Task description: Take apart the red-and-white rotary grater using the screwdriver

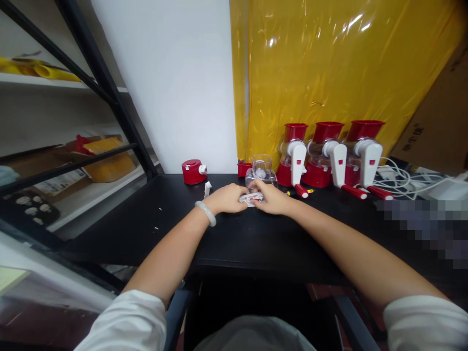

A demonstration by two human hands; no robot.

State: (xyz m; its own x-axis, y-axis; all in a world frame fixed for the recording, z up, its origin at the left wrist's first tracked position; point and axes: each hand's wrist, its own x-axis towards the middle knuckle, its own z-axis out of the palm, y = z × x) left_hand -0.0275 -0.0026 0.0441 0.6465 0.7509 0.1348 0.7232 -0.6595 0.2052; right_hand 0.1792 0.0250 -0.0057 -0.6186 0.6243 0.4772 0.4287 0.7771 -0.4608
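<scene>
My left hand [231, 197], below a pale bangle, and my right hand [273, 198] meet over the middle of the black table. Both are closed on a small white plastic part [251, 198] with a touch of red; fingers hide much of it, so its exact kind is unclear. Just behind the hands stands a clear plastic grater housing [262, 163], with a small red piece [244, 169] at its left. Farther left sits a round red base [193, 172] with a white knob. A white scrap [207, 188] lies near my left wrist.
Three assembled red-and-white rotary graters [329, 156] stand at the back right, cranks jutting forward. White cables [397, 178] lie beyond them. Shelving [98, 192] with boxes rises on the left. Yellow plastic sheeting [329, 63] hangs behind the black table [234, 243].
</scene>
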